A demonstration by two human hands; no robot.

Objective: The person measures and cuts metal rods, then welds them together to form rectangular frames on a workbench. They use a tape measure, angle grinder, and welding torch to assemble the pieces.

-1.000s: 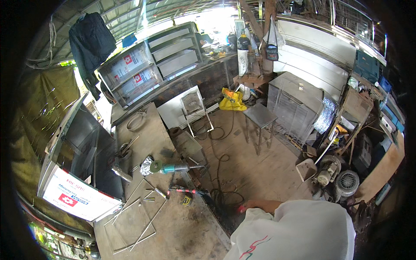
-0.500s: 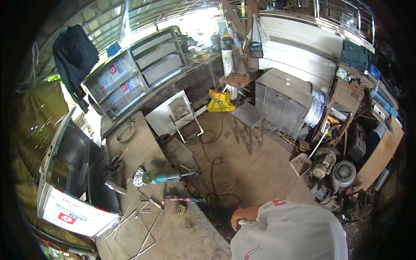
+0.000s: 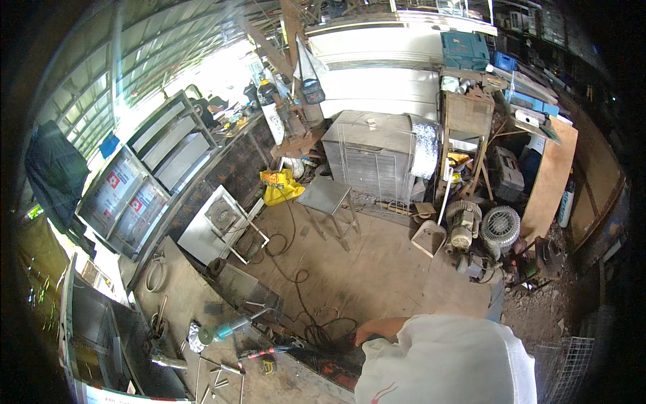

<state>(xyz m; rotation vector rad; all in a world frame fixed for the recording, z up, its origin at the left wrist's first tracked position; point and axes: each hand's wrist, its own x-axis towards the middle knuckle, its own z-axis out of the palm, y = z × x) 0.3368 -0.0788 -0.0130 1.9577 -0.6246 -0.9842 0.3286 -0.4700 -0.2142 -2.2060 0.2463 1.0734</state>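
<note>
My right forearm and hand [image 3: 371,330] show at the lower middle, coming out from behind a loose white garment [image 3: 444,363]. The hand is beside the workbench's [image 3: 306,384] right edge; its fingers are hidden or too unclear to read, and I cannot make out whether it holds anything. My left hand is out of view. Closest to it on the bench lie a red-handled tool [image 3: 264,352] and a yellow-and-black tape measure [image 3: 269,365]. Farther left rests a teal angle grinder [image 3: 230,328], its disc [image 3: 205,335] against a crumpled silvery wrap [image 3: 195,338]. Short metal tubes [image 3: 219,378] lie nearer.
A cable [image 3: 303,299] snakes over the floor beside the bench. A small metal stool [image 3: 326,196] stands before a grey metal cabinet [image 3: 370,151]. A dustpan [image 3: 429,237], motors [image 3: 464,225] and a wooden board [image 3: 552,178] line the right side. An open metal cabinet [image 3: 101,337] is at left.
The view has swung to the right, so the bench and room sit farther left and more shows at the right. My right arm keeps nearly the same place in the picture.
</note>
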